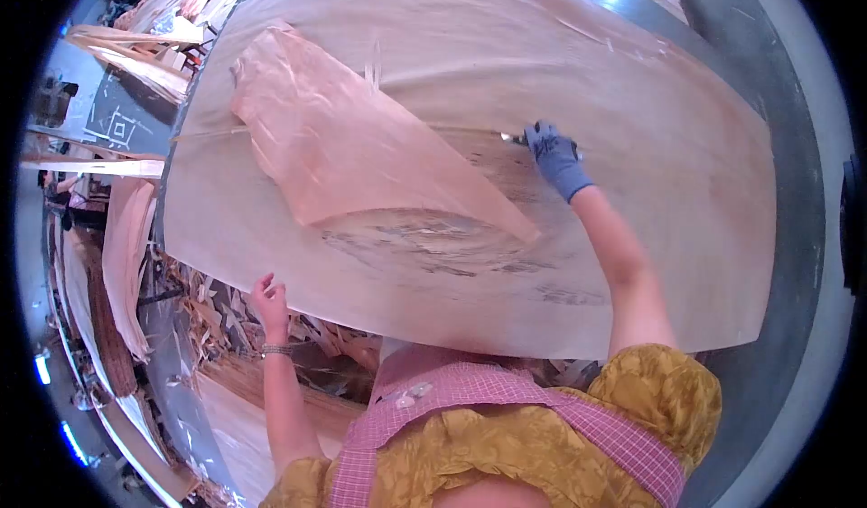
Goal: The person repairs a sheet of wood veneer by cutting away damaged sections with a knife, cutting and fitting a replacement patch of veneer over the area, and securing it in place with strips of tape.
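Note:
A large pale wood veneer sheet (686, 138) spreads in front of me, with dark streaks and rough patches near its middle. On top lies a pinkish, wrinkled piece of thin veneer (352, 138), roughly triangular. My right hand (553, 154), in a grey-blue glove, is over the sheet and closed on a small bladed hand tool (510, 137). Its short metal blade points left along a thin line in the sheet; whether it is a knife or a scraper I cannot tell. My bare left hand (269, 300) is by the sheet's near left edge, fingers loosely bent and apart, holding nothing visible.
Veneer scraps (212, 314) are heaped below the sheet's near left edge. Other veneer pieces hang over racks (131, 255) at the left. A grey metal surface (795, 228) borders the sheet on the right. Part of another person (68, 192) shows far left.

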The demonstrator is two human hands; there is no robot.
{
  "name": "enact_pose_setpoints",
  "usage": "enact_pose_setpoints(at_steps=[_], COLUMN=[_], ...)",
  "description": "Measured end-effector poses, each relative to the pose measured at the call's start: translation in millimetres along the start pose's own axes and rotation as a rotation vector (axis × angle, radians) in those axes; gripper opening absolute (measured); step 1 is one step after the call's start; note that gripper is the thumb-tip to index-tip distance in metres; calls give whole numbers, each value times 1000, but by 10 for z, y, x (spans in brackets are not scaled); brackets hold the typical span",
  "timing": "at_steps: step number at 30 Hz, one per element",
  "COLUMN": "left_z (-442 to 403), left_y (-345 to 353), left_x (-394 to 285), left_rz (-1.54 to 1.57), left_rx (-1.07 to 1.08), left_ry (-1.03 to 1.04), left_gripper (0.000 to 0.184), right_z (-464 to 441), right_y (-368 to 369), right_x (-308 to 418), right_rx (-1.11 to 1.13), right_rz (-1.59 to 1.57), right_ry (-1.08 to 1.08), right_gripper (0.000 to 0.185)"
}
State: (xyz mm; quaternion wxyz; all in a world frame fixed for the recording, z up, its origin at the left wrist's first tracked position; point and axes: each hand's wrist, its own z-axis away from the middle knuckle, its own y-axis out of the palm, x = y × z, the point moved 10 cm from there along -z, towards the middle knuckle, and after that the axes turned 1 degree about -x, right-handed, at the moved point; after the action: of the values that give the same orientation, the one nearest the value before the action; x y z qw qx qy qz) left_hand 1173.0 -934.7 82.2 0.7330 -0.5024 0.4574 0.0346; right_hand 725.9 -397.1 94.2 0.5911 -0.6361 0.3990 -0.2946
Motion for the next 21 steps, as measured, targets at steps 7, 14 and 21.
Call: enact_pose_setpoints(at_steps=[7, 14, 21], left_z=[244, -456, -1363], left_y=[741, 1484, 1840], left_x=[-1155, -1627, -1893], left_rz=[-9, 37, -310], left_rx=[125, 182, -128], left_ry=[201, 213, 208], left_gripper=[31, 40, 66], right_z=[-287, -195, -672], right_y=[-637, 185, 343], right_x=[166, 470, 265], right_rx=[-144, 81, 80], right_rz=[-444, -182, -133], right_ry=[11, 242, 290], right_gripper=[20, 66, 62])
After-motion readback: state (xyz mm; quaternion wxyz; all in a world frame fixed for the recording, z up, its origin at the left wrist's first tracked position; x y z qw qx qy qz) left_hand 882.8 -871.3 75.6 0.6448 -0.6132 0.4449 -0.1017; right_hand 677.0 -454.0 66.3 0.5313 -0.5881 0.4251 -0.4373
